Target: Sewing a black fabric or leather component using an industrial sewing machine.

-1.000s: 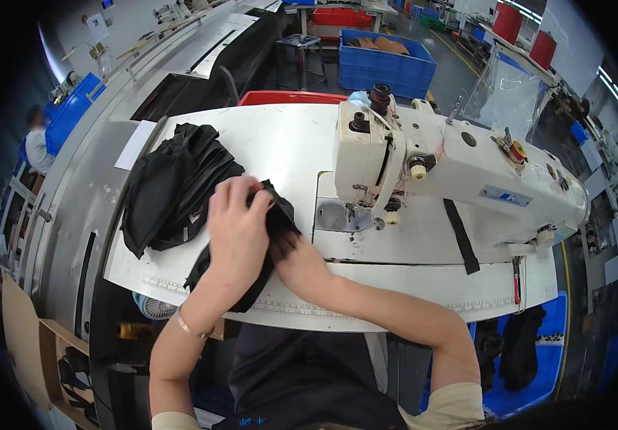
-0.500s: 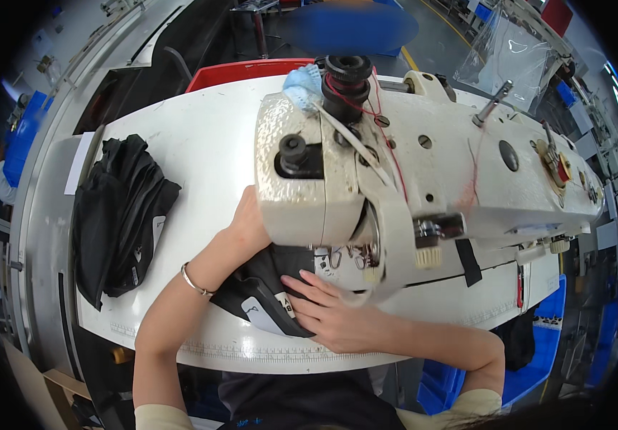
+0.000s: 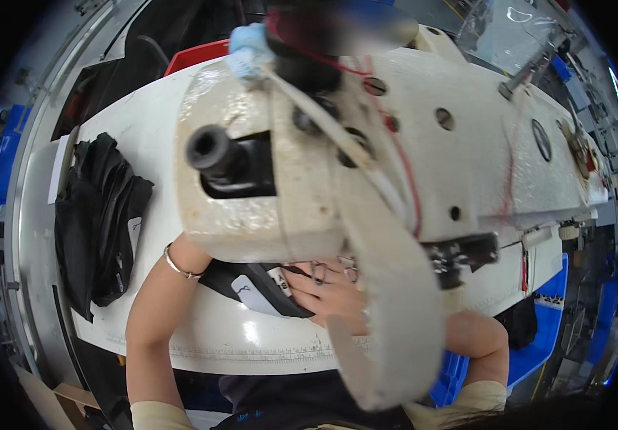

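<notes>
Viewpoint lowered closer since earlier frame; sewing machine head (image 3: 323, 179) now hides left hand, grip untellable. Right hand (image 3: 330, 290) laid flat, fingers spread, pinning black fabric piece (image 3: 251, 283) steady under needle area; black garment stack (image 3: 101, 222) parked aside.

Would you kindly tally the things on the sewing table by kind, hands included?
Sewing machine: 1
Black fabric pile: 1
Black piece under the hands: 1
Right hand: 1 (left hand hidden behind the machine)
Bracelet: 1
Total: 5

White work table (image 3: 144, 122) with a printed ruler strip along its near edge; grey metal rail (image 3: 18, 215) runs down the left side. Red bin (image 3: 194, 54) behind the table, blue crates (image 3: 538, 337) at lower right and far left. Clear plastic sheet (image 3: 509, 21) top right; light even, overhead.
</notes>
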Action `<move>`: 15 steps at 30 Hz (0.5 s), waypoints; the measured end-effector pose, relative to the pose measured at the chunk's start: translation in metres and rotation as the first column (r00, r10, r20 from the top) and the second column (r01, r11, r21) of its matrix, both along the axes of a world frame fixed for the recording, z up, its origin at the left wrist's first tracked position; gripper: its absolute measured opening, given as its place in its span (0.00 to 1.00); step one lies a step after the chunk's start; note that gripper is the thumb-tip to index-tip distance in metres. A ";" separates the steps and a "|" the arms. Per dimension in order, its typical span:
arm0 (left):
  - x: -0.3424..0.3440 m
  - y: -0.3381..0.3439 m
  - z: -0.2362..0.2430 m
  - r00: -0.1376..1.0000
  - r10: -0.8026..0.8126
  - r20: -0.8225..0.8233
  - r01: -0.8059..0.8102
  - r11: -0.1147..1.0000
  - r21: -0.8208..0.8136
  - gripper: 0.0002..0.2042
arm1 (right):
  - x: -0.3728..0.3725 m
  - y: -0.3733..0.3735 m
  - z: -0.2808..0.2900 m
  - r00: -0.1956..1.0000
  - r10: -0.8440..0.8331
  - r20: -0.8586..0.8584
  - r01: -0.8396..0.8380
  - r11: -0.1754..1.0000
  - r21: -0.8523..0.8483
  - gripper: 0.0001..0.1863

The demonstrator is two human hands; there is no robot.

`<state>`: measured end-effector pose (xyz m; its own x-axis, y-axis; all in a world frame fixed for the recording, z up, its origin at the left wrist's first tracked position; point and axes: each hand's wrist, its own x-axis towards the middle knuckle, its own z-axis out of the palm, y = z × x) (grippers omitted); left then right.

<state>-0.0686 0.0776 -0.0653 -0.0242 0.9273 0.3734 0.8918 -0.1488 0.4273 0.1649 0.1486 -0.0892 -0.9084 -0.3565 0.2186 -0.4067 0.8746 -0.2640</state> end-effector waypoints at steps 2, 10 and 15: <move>-0.003 0.000 0.009 0.997 -0.004 0.072 0.007 0.999 -0.041 0.15 | 0.004 0.005 0.012 0.986 0.076 -0.145 -0.046 0.979 0.196 0.08; 0.008 -0.040 0.074 0.923 0.009 0.384 0.053 0.987 -0.150 0.16 | 0.028 0.129 0.028 0.505 -0.678 -0.535 0.857 0.467 0.217 0.08; 0.076 -0.106 0.087 0.722 0.354 0.594 -0.265 0.935 -0.236 0.10 | 0.029 0.163 0.027 0.537 -0.508 -0.674 0.829 0.467 0.308 0.10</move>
